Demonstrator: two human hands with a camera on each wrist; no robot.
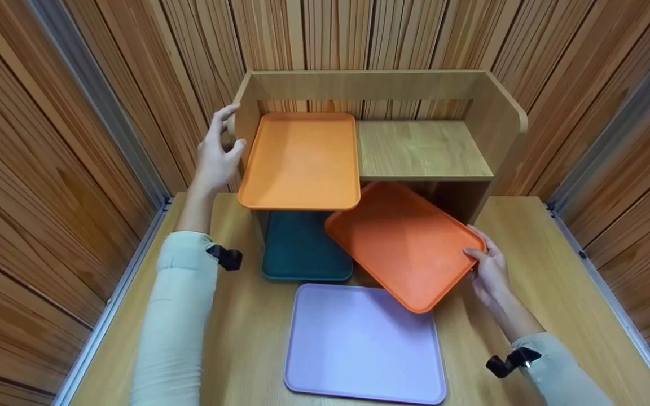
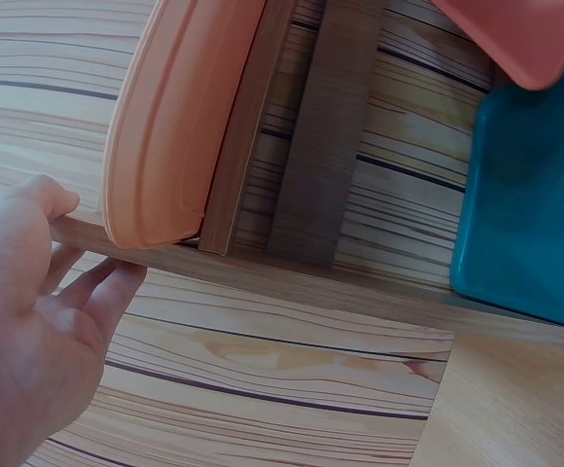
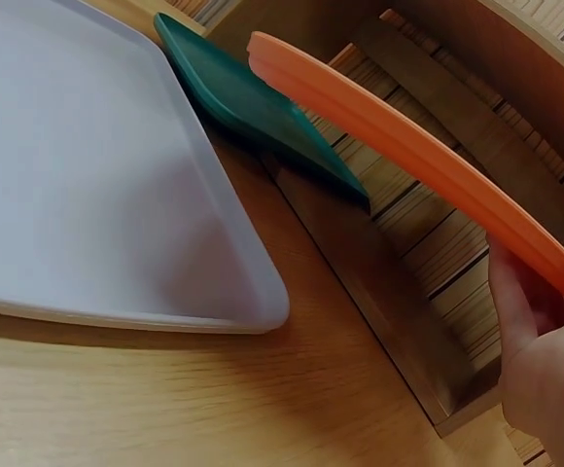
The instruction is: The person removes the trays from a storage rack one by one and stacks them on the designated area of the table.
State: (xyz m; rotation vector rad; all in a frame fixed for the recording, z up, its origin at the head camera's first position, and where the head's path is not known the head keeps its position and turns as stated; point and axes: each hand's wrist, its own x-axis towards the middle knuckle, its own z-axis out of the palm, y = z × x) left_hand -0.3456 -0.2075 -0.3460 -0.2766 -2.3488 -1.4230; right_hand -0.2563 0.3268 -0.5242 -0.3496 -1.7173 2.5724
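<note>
Okay: one-corner hold on the red-orange tray, tight space at the shelf

Risks first. Red-orange tray (image 1: 404, 248), right of centre, is held near one corner only, so its far end could sag or twist if the grip slackens. Its left corner sits near the amber tray's (image 1: 302, 160) front right corner; can't tell if they touch. Amber tray juts past the upper board (image 1: 426, 144), so an upward bump could shift it. Sagging could land the red-orange tray on the teal tray (image 1: 305, 248), lower centre-left, or the lilac tray (image 1: 364, 344), bottom centre.

Hands: right hand (image 1: 491, 268), right of frame, pinches the red-orange tray's right corner, thumb on top, fingers under. Tray extends up and left from it, tilted. Left hand (image 1: 218, 155), upper left, straddles the edge of the left side panel (image 2: 292, 282) with thumb and fingers, looks like a light grip. Red-orange tray is well apart from it, amber tray between.
</note>
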